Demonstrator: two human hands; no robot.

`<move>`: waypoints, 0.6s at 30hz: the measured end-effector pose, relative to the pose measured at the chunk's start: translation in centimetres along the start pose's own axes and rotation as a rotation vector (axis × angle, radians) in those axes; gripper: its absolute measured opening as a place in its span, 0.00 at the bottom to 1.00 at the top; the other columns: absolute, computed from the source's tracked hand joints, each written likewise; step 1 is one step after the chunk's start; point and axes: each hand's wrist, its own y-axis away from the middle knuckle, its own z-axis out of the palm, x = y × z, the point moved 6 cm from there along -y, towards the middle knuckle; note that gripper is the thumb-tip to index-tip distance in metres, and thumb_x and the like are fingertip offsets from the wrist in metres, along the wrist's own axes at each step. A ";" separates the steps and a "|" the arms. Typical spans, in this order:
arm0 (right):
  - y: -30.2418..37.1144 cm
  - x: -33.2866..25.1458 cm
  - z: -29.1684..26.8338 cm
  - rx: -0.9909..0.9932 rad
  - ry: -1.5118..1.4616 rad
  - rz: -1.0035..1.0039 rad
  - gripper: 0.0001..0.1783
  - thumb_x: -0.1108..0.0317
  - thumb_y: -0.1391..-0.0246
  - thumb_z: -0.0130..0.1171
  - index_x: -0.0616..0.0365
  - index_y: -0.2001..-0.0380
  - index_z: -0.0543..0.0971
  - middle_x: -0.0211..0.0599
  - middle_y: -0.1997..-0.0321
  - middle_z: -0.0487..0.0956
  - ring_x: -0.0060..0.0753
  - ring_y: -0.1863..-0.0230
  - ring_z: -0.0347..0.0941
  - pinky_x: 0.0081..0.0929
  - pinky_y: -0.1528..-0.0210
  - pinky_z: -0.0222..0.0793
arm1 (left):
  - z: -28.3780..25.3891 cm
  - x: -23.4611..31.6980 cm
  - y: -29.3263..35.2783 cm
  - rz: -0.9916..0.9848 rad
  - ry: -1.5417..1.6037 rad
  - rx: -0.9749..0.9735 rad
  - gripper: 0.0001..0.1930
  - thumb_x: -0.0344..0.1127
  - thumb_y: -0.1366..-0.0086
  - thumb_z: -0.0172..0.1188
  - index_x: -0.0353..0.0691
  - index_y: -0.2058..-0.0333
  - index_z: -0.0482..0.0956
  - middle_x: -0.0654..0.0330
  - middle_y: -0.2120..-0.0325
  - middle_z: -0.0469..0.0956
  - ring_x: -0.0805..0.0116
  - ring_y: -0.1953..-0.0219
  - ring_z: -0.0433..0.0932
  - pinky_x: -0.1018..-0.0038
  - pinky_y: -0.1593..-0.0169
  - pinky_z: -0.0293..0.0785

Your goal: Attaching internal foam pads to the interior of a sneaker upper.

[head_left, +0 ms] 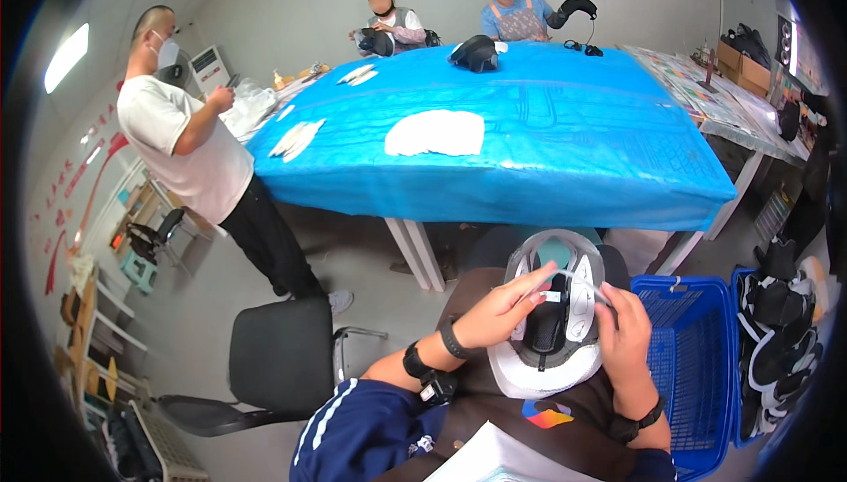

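Note:
A white-and-black cap rests in my lap with its hollow inside facing up. It has white oval panels, a pale rounded rim and a dark middle. Above it a thin, translucent strip arches between my hands. My left hand has its fingers pressed together at the strip's left end, slightly blurred. My right hand pinches the other end between thumb and fingers. Both hands hover over the cap, wrists at either side of it.
A blue-covered table stands ahead, bearing white cloth pieces and a black cap. At my right are a blue basket and another filled with black-and-white items. A black chair is at left. Three people are around the table.

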 end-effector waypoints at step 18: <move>4.9 11.0 5.9 0.193 -0.832 0.759 0.12 0.61 0.40 0.49 0.57 0.73 0.70 0.27 0.76 0.72 0.14 0.75 0.64 0.14 0.70 0.59 | -4.2 -5.7 1.7 -0.125 -0.460 0.197 0.42 0.33 0.46 0.61 0.45 0.36 0.47 0.49 0.48 0.58 0.64 0.61 0.69 0.74 0.55 0.69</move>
